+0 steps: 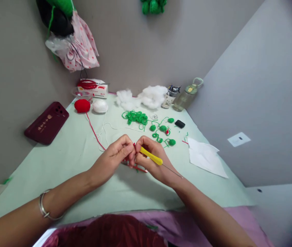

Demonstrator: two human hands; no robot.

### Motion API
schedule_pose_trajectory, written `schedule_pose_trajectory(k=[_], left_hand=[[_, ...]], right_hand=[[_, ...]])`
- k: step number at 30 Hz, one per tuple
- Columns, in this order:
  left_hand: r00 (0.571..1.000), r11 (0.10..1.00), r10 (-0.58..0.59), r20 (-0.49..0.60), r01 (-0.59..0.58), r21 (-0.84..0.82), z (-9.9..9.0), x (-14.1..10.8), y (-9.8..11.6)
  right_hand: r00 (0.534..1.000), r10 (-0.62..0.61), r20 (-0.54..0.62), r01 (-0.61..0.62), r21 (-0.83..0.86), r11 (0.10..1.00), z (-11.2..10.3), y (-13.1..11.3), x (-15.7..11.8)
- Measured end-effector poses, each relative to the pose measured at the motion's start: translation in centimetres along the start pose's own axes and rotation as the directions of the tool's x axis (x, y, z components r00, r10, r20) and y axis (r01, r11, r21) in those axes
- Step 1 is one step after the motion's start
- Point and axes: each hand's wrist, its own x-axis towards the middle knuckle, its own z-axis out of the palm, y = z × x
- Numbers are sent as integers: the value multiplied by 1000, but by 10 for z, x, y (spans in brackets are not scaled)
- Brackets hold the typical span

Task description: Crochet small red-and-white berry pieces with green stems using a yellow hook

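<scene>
Red strand (94,132) (nearly straight) bars left; room beside phone (47,123).

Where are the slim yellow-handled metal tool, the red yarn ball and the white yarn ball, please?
Slim yellow-handled metal tool (151,156): head view, on its handle.
Red yarn ball (82,106): head view, middle of its front.
White yarn ball (100,106): head view, middle of its front.

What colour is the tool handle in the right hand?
Yellow. The tool handle shows best in the head view.

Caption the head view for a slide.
Left hand pinching red yarn, right hand holding a yellow-handled tool, with tangled green yarn and white fluff beyond.
</scene>
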Motion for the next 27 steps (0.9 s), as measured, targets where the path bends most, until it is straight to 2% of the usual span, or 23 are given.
schedule_pose_trajectory(k=[4,9,11,14,16,18,21,27], left_hand=[[1000,995,-4,29,2,95,-10,10,-1],[993,992,-116,-4,116,39,-19,26,-20],[985,985,-173,-27,173,-14,-21,31,-31],[975,974,-220,-39,217,-56,-24,37,-44],[971,969,-238,-34,235,-72,-26,38,-50],[969,967,-244,-33,240,-91,-28,39,-52],[971,967,-228,-77,217,-130,-29,40,-53],[966,950,-233,-115,201,-240,-32,37,-57]], right_hand=[[989,-126,-76,98,-302,948,1,16,10],[988,-109,-106,54,-429,902,-9,40,29],[973,-216,-86,124,-593,796,-13,48,36],[887,-462,15,270,-828,492,-13,58,40],[825,-554,116,329,-895,302,-11,62,39],[786,-585,200,362,-916,174,-9,64,38],[764,-593,255,376,-922,88,-8,64,38],[742,-607,286,398,-916,56,-2,65,39]])
